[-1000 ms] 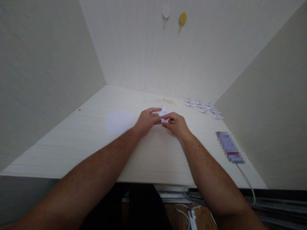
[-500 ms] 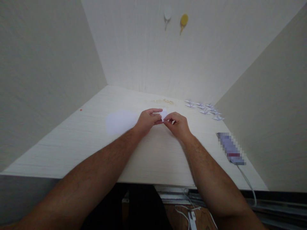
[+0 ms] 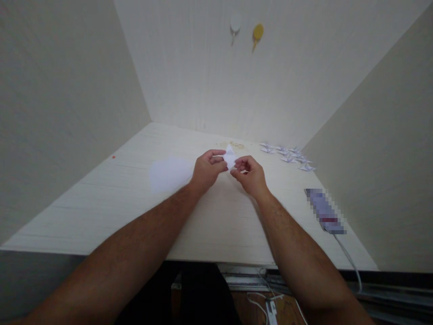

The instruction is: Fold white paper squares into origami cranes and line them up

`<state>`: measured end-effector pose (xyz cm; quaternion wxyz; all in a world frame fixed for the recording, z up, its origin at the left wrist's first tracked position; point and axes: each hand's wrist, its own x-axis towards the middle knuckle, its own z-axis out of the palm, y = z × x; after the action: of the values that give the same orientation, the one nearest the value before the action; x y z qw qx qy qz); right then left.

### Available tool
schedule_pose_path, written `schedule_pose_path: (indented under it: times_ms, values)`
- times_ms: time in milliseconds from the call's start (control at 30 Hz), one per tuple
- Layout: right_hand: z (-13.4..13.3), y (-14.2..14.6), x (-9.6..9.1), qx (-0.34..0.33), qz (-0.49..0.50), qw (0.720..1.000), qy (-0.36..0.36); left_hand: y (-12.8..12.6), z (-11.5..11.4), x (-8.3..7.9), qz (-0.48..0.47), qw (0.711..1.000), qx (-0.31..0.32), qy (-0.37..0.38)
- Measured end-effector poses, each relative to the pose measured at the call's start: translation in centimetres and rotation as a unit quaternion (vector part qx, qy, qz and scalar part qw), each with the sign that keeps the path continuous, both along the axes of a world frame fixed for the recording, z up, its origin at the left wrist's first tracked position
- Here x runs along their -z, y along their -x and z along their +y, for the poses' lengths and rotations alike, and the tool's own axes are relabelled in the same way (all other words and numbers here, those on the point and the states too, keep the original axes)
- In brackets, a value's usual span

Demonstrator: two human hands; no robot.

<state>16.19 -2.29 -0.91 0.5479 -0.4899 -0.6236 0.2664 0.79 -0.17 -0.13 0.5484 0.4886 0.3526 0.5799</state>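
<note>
A: How are the arms placed?

B: Both forearms reach forward over the table [image 3: 216,225] and come together near its middle. The left hand [image 3: 207,169] and the right hand [image 3: 250,176] are very close, with the knuckles turned outward and the fingers curled inward.

A: What do they hold?

B: A small white folded paper [image 3: 230,157]. It is between the two hands, with its point upward. The left thumb and forefinger are closed on its left side. The right fingertips pinch its lower right edge. Whether the wrists rest on the table, I cannot tell.

A: And around them?

B: A flat white sheet [image 3: 167,174] lies just left of the left hand. A row of small paper figures [image 3: 287,154] lies at the far right, well apart from the hands.
</note>
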Motion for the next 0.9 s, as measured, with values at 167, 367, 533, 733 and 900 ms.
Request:
schedule_pose_path:
  times_ms: [167,367,533,733,900]
  values:
    - [0.18,0.42,-0.17,-0.025,0.123,0.991,0.045,-0.03,-0.24,-0.15,0.013,1.0,0.011,-0.016]
    - [0.22,0.28,-0.39,-0.034,0.159,0.985,0.061,-0.02,-0.36,-0.11,0.011,1.0,0.022,-0.009]
    - [0.15,0.26,-0.36,-0.041,0.161,0.984,0.066,0.03,-0.15,0.12,-0.012,0.999,0.033,0.0]
    - [0.13,0.12,-0.39,-0.047,0.154,0.985,0.067,0.09,-0.05,0.35,-0.024,0.999,0.046,0.005]
    - [0.26,0.16,-0.25,-0.047,0.135,0.988,0.064,0.12,-0.05,0.35,-0.031,0.998,0.053,0.011]
